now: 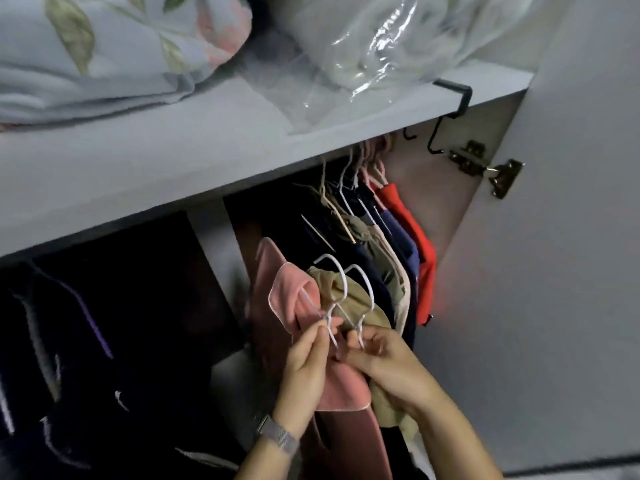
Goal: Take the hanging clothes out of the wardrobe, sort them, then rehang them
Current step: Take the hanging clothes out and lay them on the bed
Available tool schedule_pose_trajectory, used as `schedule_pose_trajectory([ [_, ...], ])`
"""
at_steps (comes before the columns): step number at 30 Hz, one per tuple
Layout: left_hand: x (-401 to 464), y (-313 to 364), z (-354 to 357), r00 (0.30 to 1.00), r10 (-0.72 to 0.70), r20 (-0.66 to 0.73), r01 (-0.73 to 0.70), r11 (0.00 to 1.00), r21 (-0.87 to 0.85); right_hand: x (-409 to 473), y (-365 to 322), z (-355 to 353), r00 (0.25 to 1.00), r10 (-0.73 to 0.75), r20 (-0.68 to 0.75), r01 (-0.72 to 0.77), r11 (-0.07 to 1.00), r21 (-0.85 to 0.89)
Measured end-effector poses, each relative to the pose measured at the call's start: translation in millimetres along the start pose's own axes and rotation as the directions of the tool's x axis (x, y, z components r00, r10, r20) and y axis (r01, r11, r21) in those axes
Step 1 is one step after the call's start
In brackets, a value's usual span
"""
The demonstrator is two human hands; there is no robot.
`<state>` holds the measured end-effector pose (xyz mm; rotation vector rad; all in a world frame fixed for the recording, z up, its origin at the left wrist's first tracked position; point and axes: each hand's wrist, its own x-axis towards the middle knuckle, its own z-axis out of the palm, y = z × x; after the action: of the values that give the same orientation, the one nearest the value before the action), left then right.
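Observation:
In front of the wardrobe I hold two garments on white wire hangers, off the rail. My left hand (308,362) pinches the neck of one white hanger (332,271), which carries a pink garment (294,303). My right hand (384,365) pinches the neck of the second white hanger (363,282), which carries a tan garment (349,299). Both hooks point up, free of the rail. Behind them, several clothes hang under the shelf: a red garment (415,237), a navy one (401,233) and a beige one (384,258). The rail itself is hidden by the shelf.
A grey shelf (173,161) overhead holds floral bedding (104,46) and a clear plastic bag (398,46). A black hook (450,109) clips over the shelf's edge. The open wardrobe door (571,202) with a brass hinge (485,168) stands right. Dark clothes (69,341) fill the left compartment.

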<state>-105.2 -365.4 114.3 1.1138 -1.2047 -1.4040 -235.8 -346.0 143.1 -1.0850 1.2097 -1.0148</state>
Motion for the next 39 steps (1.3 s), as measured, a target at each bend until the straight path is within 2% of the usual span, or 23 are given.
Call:
schedule_pose_trajectory([
  [4, -27.2, -8.3, 40.9, 0.952, 0.039, 0.304, -0.075, 0.991, 0.109, -65.0, 16.7, -20.8, 0.972, 0.011, -0.235, -0.015, 1.0, -0.013],
  [7, -50.1, -12.2, 71.3, 0.835, 0.115, 0.539, -0.264, 0.941, 0.21, -114.0, 28.3, -37.3, 0.911, 0.018, -0.413, -0.053, 0.996, -0.072],
  [9, -66.4, -17.3, 88.4, 0.79, 0.234, 0.567, -0.456, 0.842, 0.287, -148.7, 32.5, -46.4, 0.874, 0.02, -0.485, -0.098, 0.986, -0.137],
  [10, -73.3, -19.8, 95.6, 0.791, 0.278, 0.545, -0.499, 0.808, 0.313, -165.8, 34.8, -50.9, 0.855, 0.03, -0.518, -0.137, 0.976, -0.169],
  [12, -87.4, -16.5, 112.3, 0.817, 0.318, 0.481, -0.495, 0.815, 0.301, -199.7, 40.9, -61.7, 0.802, 0.071, -0.593, -0.239, 0.948, -0.211],
  [13, -94.8, -13.3, 122.7, 0.789, 0.381, 0.482, -0.549, 0.79, 0.274, -216.3, 44.3, -68.2, 0.773, 0.086, -0.628, -0.284, 0.933, -0.222],
  [14, -103.8, -8.7, 133.9, 0.724, 0.437, 0.533, -0.633, 0.728, 0.263, -234.0, 48.3, -75.1, 0.747, 0.098, -0.657, -0.321, 0.919, -0.228],
  [16, -122.4, -7.0, 163.6, 0.516, 0.496, 0.698, -0.827, 0.501, 0.255, -271.2, 57.9, -90.0, 0.711, 0.117, -0.694, -0.368, 0.902, -0.225],
  [18, -138.2, -12.0, 197.3, 0.301, 0.355, 0.885, -0.926, 0.332, 0.182, -312.2, 65.8, -104.1, 0.662, 0.15, -0.735, -0.424, 0.883, -0.201],
  [20, -161.0, -17.3, 235.0, 0.127, 0.171, 0.977, -0.957, 0.281, 0.075, -359.6, 73.4, -120.0, 0.591, 0.189, -0.785, -0.469, 0.872, -0.143],
  [22, -191.2, -25.7, 275.1, -0.009, 0.037, 0.999, -0.962, 0.272, -0.019, -411.6, 80.7, -135.2, 0.514, 0.236, -0.825, -0.53, 0.843, -0.089],
  [25, -253.2, -44.2, 331.8, -0.204, -0.013, 0.979, -0.966, 0.164, -0.2, -489.2, 88.1, -151.8, 0.461, 0.25, -0.852, -0.559, 0.827, -0.06],
  [26, -275.4, -50.6, 349.1, -0.235, -0.005, 0.972, -0.961, 0.15, -0.231, -513.8, 89.8, -156.5, 0.446, 0.237, -0.863, -0.556, 0.829, -0.06],
  [29, -341.1, -64.9, 399.7, -0.201, 0.046, 0.979, -0.952, 0.226, -0.206, -590.2, 92.9, -171.0, 0.357, 0.172, -0.918, -0.552, 0.832, -0.059],
  [31, -385.4, -64.7, 434.7, -0.218, 0.143, 0.966, -0.935, 0.254, -0.248, -642.6, 97.2, -181.3, 0.273, 0.096, -0.957, -0.568, 0.819, -0.08],
  [33, -430.8, -56.3, 469.5, -0.26, 0.241, 0.935, -0.915, 0.247, -0.318, -692.0, 106.4, -187.2, 0.127, -0.003, -0.992, -0.649, 0.756, -0.085],
  [36, -487.5, -53.4, 515.1, -0.304, 0.259, 0.917, -0.893, 0.257, -0.369, -753.6, 132.0, -189.2, -0.169, -0.209, -0.963, -0.785, 0.619, 0.004],
  [37, -504.9, -55.2, 529.8, -0.316, 0.244, 0.917, -0.887, 0.268, -0.377, -769.9, 140.4, -189.0, -0.238, -0.238, -0.942, -0.802, 0.595, 0.052],
  [39, -538.1, -57.3, 558.9, -0.367, 0.204, 0.908, -0.871, 0.268, -0.412, -797.4, 157.0, -192.2, -0.312, -0.237, -0.92, -0.806, 0.579, 0.124],
])
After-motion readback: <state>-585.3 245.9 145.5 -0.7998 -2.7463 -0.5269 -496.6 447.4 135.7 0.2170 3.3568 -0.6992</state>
